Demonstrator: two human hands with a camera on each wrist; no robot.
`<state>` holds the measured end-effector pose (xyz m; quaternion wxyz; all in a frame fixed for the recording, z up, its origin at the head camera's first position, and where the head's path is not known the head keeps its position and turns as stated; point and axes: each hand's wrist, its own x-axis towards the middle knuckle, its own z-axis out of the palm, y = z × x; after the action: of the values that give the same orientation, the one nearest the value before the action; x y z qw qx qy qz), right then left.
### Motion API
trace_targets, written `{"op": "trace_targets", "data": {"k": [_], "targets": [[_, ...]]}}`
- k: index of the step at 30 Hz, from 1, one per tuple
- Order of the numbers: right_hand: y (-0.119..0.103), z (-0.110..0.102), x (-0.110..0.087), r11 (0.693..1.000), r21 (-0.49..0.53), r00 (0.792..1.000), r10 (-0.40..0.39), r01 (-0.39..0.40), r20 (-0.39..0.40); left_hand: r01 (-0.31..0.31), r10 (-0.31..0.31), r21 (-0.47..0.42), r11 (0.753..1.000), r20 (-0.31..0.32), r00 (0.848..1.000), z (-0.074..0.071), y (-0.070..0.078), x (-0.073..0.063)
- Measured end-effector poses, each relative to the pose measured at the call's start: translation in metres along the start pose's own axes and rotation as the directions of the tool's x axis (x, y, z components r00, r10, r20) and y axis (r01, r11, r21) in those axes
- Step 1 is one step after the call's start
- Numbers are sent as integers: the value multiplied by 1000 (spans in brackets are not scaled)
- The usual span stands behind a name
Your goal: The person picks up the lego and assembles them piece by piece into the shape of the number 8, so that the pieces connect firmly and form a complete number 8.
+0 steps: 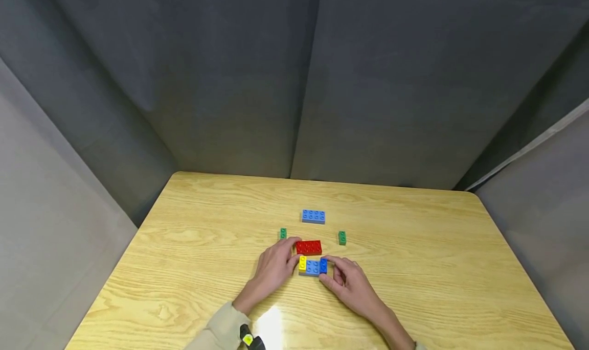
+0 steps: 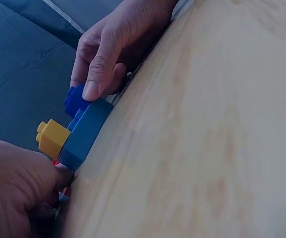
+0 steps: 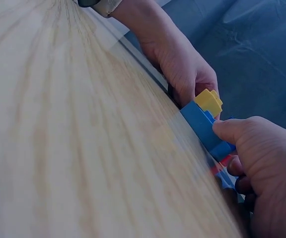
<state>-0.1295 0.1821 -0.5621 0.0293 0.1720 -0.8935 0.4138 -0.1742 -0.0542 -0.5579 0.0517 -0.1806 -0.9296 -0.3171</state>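
Observation:
In the head view, a light blue brick (image 1: pixel 313 268) lies near the middle of the table, with a small yellow brick (image 1: pixel 302 263) on its left end and a small dark blue brick (image 1: pixel 323 265) on its right end. My right hand (image 1: pixel 352 284) pinches the dark blue brick between thumb and index finger. Just behind this stack is a red brick (image 1: pixel 309 247). My left hand (image 1: pixel 273 264) grips its left end, thumb in front and index finger behind. The left wrist view shows the left thumb close to the light blue brick (image 2: pixel 87 134), with the red brick mostly hidden.
Farther back on the wooden table (image 1: pixel 414 237) lies another light blue brick (image 1: pixel 313 216). A small green brick (image 1: pixel 283 233) sits just beyond the left hand, another green brick (image 1: pixel 342 238) to the right. Grey curtains (image 1: pixel 230 84) stand behind the table and at both sides.

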Motion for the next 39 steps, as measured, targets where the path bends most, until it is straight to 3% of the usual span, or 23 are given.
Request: {"op": "trace_targets", "data": {"k": [8,20,29,39], "targets": [[0,0,3,1000,-10,1000,23,-23,10,25,-24,-16,1000,28,999,-2,-3,3],[2,4,7,1000,-16,1000,22,-21,10,58,-51,-119,991,64,997,-10,-11,6],[1,5,8,1000,-24,1000,3,-3,-1,46,-31,-204,978,76,997,-21,-10,6],[3,4,7,999,-40,1000,-14,13,-6,37,-18,-209,977,89,996,-28,-6,7]]}}
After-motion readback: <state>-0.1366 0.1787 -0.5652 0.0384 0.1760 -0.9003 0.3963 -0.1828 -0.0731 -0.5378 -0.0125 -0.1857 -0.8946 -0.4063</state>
